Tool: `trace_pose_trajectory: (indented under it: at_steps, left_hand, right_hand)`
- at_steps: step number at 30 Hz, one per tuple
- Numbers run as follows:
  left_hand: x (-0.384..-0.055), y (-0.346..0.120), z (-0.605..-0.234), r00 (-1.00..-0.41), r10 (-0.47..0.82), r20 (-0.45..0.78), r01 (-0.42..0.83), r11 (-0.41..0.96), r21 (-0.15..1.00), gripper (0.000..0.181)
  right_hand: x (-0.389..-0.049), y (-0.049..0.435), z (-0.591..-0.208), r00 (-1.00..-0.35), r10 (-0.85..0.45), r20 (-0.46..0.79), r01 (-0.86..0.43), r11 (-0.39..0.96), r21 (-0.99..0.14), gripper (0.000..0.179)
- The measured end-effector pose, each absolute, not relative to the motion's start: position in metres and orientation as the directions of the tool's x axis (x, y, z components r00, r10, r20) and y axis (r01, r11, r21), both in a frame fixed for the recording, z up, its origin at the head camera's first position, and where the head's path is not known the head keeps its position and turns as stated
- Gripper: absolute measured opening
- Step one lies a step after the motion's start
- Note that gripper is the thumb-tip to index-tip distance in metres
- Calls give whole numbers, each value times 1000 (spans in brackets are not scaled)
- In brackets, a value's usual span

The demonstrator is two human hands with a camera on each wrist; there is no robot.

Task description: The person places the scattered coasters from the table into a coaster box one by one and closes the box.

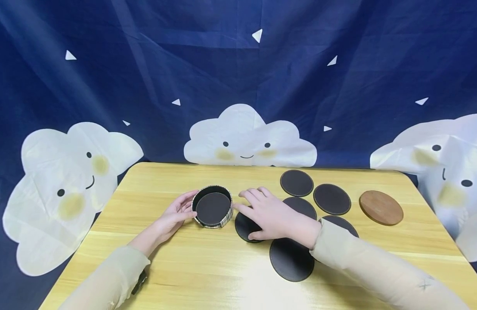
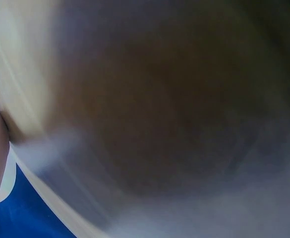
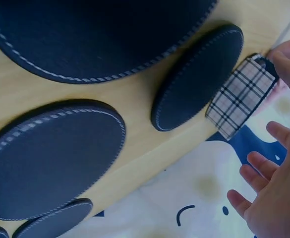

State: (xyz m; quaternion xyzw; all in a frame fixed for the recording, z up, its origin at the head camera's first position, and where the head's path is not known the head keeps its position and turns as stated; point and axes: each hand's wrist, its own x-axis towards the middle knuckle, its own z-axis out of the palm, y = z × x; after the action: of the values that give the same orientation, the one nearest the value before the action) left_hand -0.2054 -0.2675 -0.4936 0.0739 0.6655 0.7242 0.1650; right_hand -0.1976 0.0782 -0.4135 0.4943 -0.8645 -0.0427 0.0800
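A round, low-walled coaster holder with a plaid outside and a dark inside stands left of centre on the table. My left hand grips its left side, thumb at the near rim. Whether the dark disc inside is a coaster or the holder's floor, I cannot tell. Over a black round coaster just right of the holder is my right hand, its fingers spread and loosely extended. In the right wrist view those fingers appear apart from the stitched black coasters. The left wrist view is mostly a dark blur.
Several more black coasters lie to the right, among them one at the back, one beside it and one near the front. Farther right lies a brown wooden disc. A blue cloud-print curtain hangs behind the wooden table.
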Motion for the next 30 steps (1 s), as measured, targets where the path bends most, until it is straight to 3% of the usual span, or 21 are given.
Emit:
trace_pose_trajectory:
  at_steps: [30]
  left_hand:
    - [-205,-268,-492,-930,351,-112,-137,-47,989,83]
  right_hand:
    - [-197,86,-449,-527,-849,16,-844,526,100,77]
